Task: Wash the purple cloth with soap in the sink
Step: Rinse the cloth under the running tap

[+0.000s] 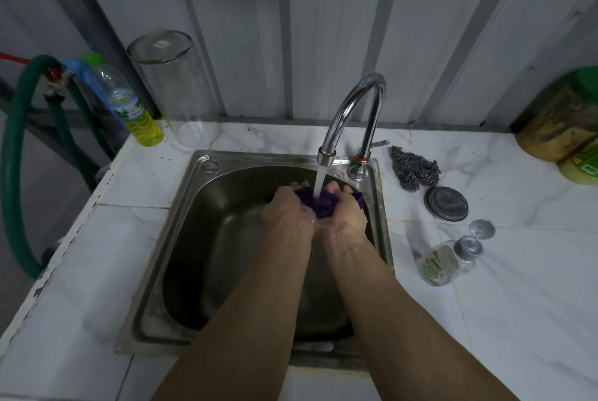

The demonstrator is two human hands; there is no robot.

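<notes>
The purple cloth [322, 203] is bunched up between both my hands over the back of the steel sink [181, 239]. My left hand [288, 209] grips its left side and my right hand [344, 216] cups its right side. Water runs from the chrome tap [351, 109] straight onto the cloth. A small clear soap bottle [437, 266] with a silver pump lies on its side on the counter to the right of the sink.
A steel scourer [415, 167] and a round metal lid [446, 204] lie right of the tap. A bottle of yellow liquid [137, 109] and an upturned glass jar [178, 90] stand at the back left. A green hose [19, 154] hangs at the left, and jars [563, 119] stand at the far right.
</notes>
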